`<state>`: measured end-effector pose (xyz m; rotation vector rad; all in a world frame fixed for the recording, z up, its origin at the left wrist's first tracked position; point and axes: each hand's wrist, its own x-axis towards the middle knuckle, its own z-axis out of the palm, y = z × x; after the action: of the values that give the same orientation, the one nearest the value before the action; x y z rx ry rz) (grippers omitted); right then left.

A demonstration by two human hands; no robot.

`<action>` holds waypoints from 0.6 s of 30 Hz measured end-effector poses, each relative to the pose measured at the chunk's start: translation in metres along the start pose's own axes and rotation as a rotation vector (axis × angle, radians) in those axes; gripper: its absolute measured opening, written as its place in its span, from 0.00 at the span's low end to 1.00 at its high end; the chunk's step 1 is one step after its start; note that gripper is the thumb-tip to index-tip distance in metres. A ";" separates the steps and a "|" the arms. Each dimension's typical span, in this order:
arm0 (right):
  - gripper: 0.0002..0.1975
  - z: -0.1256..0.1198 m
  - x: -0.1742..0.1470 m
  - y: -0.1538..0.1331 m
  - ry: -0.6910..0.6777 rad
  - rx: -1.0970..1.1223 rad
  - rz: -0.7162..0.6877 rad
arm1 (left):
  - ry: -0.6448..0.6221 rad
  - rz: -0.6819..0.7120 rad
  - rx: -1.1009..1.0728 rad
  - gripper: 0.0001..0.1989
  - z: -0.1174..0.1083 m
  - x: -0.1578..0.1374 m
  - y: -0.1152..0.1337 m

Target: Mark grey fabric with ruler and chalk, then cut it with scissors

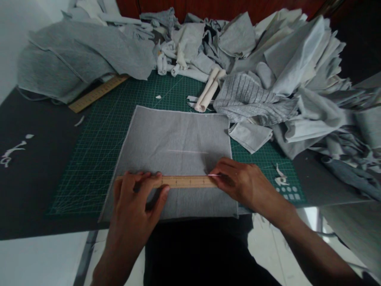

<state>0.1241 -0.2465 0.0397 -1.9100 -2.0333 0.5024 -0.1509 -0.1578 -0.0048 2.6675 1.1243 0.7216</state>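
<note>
A grey cloth [178,131] lies flat on the green cutting mat [86,167], with a faint pale line across its middle. Across its lower part runs a wooden ruler [190,182]. My left hand [133,202] holds the ruler down near its left end, fingers spread along the far edge and thumb at the near edge. My right hand [238,178] is over the ruler's right end, pinching a thin pink marker, seemingly chalk [213,174], whose tip touches the cloth at the ruler's far edge. Most of the marker is hidden by my fingers.
Heaped grey and cream fabric pieces [285,51] cover the back and right. A large grey cloth [89,51] lies at the back left, partly over another wooden ruler [99,93]. Cream fabric rolls [210,89] lie beyond the cloth. Small scraps [281,176] are scattered around.
</note>
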 end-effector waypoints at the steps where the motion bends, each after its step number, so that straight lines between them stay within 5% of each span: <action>1: 0.05 0.001 0.000 0.000 0.010 -0.004 0.004 | -0.006 0.004 0.010 0.13 -0.001 0.001 0.000; 12: 0.07 0.013 -0.025 0.021 0.247 0.230 0.090 | -0.103 0.067 0.033 0.14 -0.009 0.003 -0.010; 18: 0.05 0.029 -0.039 0.024 0.461 0.063 0.101 | -0.233 0.207 0.011 0.16 -0.019 0.012 -0.041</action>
<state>0.1350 -0.2851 0.0041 -1.8841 -1.6151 0.1254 -0.1787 -0.1205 0.0026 2.8147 0.8052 0.4179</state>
